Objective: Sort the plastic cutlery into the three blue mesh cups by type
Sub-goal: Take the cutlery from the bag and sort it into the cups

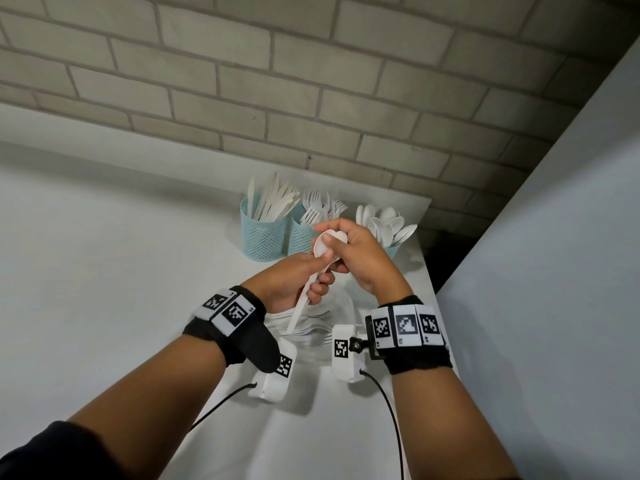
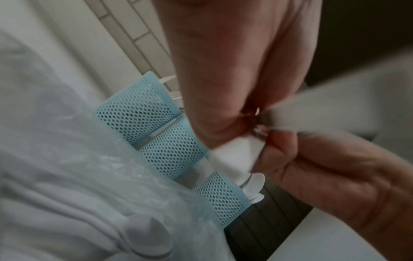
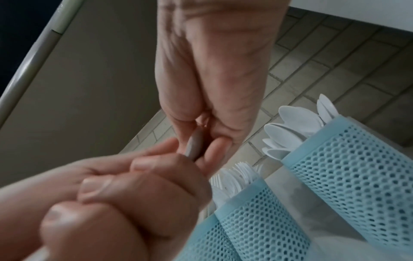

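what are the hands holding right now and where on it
A white plastic spoon, or nested spoons. The left hand grips the handle; the right hand pinches the bowl end.

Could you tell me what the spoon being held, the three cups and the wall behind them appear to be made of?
The spoon, held by the left hand and right hand, looks like thin white plastic, matte and uniform. The cups seem to be pale blue mesh with a solid rim band; plastic or coated metal, I cannot tell. The wall appears to be painted brick, with recessed mortar lines.
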